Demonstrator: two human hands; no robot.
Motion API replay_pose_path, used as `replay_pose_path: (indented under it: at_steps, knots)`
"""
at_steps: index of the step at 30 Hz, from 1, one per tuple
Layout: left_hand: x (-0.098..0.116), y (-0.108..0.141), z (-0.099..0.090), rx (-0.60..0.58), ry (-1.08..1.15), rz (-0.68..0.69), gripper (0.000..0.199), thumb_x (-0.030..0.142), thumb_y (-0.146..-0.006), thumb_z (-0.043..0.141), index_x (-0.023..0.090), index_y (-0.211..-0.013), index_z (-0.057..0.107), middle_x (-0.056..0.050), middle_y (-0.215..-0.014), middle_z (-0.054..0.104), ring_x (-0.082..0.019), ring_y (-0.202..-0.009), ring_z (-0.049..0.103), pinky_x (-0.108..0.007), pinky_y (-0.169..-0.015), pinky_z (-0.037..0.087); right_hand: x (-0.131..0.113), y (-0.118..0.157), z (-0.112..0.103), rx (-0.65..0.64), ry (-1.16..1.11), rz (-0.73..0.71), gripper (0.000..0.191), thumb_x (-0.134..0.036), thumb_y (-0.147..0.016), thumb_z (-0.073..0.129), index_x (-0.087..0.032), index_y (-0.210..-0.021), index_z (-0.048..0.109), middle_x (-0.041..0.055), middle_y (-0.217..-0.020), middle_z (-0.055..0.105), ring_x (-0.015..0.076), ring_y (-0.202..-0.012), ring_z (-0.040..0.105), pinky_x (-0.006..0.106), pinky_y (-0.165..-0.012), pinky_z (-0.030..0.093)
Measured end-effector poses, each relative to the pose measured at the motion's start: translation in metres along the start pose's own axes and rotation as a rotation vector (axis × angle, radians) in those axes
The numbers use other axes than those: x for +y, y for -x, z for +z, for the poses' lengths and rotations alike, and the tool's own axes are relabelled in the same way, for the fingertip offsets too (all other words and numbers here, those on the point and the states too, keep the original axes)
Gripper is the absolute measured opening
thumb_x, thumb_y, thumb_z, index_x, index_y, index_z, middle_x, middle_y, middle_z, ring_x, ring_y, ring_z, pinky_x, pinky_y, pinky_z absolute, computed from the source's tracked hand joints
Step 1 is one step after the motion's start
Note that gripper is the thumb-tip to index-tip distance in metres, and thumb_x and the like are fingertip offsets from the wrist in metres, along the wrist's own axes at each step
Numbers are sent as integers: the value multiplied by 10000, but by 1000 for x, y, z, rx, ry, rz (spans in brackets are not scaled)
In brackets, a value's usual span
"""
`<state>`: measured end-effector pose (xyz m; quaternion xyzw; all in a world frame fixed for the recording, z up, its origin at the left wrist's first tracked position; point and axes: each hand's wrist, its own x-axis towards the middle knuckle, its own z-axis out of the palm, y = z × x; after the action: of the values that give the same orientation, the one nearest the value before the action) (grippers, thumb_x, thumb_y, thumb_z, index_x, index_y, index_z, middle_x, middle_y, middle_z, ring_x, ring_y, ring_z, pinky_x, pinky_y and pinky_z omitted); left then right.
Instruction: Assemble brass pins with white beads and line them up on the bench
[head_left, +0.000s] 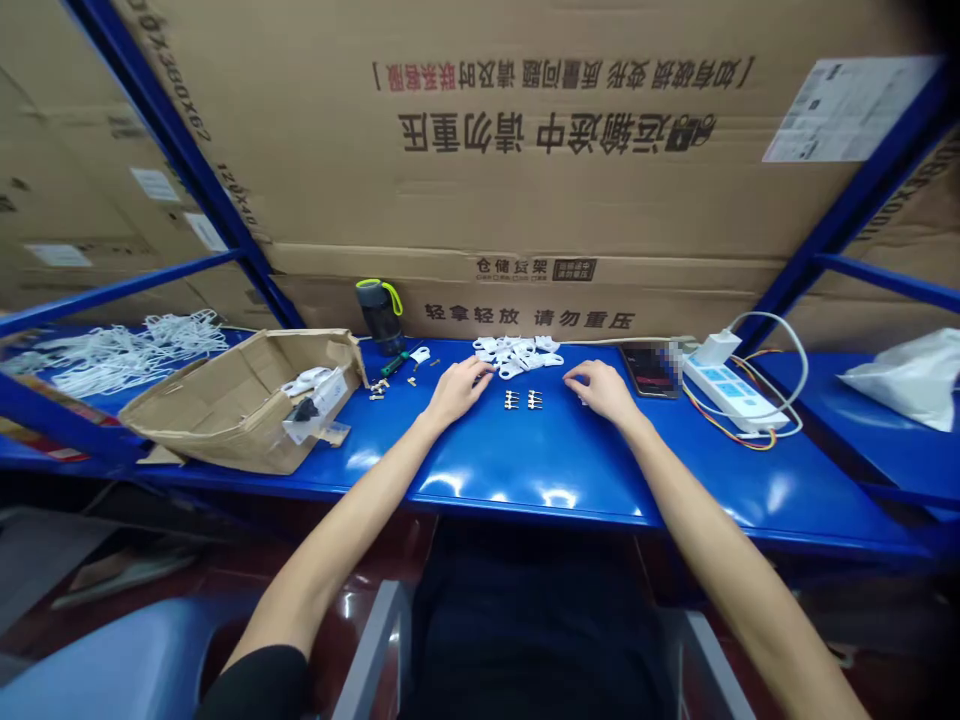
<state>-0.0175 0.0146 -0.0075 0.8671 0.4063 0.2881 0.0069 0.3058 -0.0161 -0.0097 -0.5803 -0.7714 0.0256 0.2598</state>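
Head view: left hand (459,392) and right hand (602,392) lie on the blue table (540,470), fingers released, nothing held. Pile of white plastic parts (517,356) sits just beyond the left fingertips; metal pin sets (523,400) lie between the hands, within easy reach.

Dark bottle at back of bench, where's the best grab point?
Probably round the upper body of the dark bottle, coming from above and the front with the left hand. It stands upright close to the carton, which limits access from behind. The green-handled tool lies at its foot, so a low grip risks knocking it, and the cardboard box crowds its left.
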Motion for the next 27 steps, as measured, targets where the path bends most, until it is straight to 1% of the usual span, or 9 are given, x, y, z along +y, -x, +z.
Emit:
replay_pose_path:
  at_steps: [3, 6, 9, 12, 14, 16, 18, 20, 27]
  knots:
    - [-11, 6, -8, -8, 20, 28, 275, 355, -1072, 496, 211, -1173, 708, -68, -1138, 703, -214, -1034, 662, -342, -929, 503, 7, 0, -9, -33, 50, 36, 207, -273, -968, 627, -221, -1033, 817, 73, -1103, 788, 258, -1060, 688, 356, -957, 530]
    - [-8, 18, -18, 15, 25, 18, 280, 370, -1074, 487, 208, -1141, 706, -69, -1138, 703, -222, -1073, 643, -370, -983, 493, 0, 8, -13, -39, 53, -6, 256, -300, -996, 591, -209, -1122, 795, 91, -1192, 770, 274, -1142, 680, 399, -1025, 529]
    - [12, 45, -29, 2, -4, -25, 302, 392, -1076, 480, 213, -1217, 679, -84, -1246, 683, -241, -1161, 621, -414, -1038, 480, -23, 37, -14, -3, 34, -91, 392, -387, -1043, 517, -207, -1336, 704, 112, -1413, 673, 306, -1319, 608, 482, -1136, 478]
    - [41, 84, -37, -71, -25, -67, 428, 477, -1065, 493, 233, -1406, 581, -100, -1475, 580, -268, -1371, 528, -451, -1131, 442, -48, 84, -11, 33, 20, -144, 557, -514, -1063, 448, -226, -1531, 541, 107, -1594, 515, 304, -1479, 473, 516, -1234, 383]
    - [60, 106, -38, -144, -40, -94, 588, 570, -1037, 512, 247, -1527, 479, -103, -1605, 469, -291, -1482, 433, -490, -1220, 370, -60, 115, -7, -10, 47, -119, 675, -600, -1047, 440, -233, -1614, 421, 98, -1675, 395, 309, -1546, 376, 543, -1271, 318]
    - [75, 118, -35, -240, -51, -110, 639, 627, -1027, 486, 281, -1563, 449, -74, -1649, 426, -308, -1525, 384, -548, -1278, 279, -66, 136, -3, -86, 74, -68, 749, -663, -1030, 421, -246, -1648, 351, 90, -1702, 336, 314, -1574, 318, 566, -1277, 296]
    - [87, 119, -29, -285, -67, -135, 634, 645, -1036, 438, 300, -1568, 456, -51, -1663, 410, -326, -1554, 339, -604, -1296, 210, -69, 146, 0, -161, 99, -39, 734, -678, -1037, 373, -273, -1649, 349, 67, -1705, 327, 310, -1584, 293, 589, -1290, 244]
    - [94, 114, -21, -280, -75, -160, 642, 652, -1039, 415, 300, -1575, 458, -51, -1670, 399, -340, -1566, 315, -628, -1295, 193, -69, 146, 2, -199, 109, -22, 705, -673, -1044, 345, -306, -1646, 353, 44, -1707, 318, 308, -1591, 273, 604, -1296, 209]
    - [101, 104, -5, -213, -70, -190, 619, 643, -1042, 408, 318, -1562, 490, -54, -1660, 415, -355, -1561, 327, -634, -1292, 199, -71, 139, -1, -215, 89, -25, 661, -652, -1055, 338, -327, -1629, 390, 40, -1704, 315, 310, -1597, 253, 624, -1292, 202]
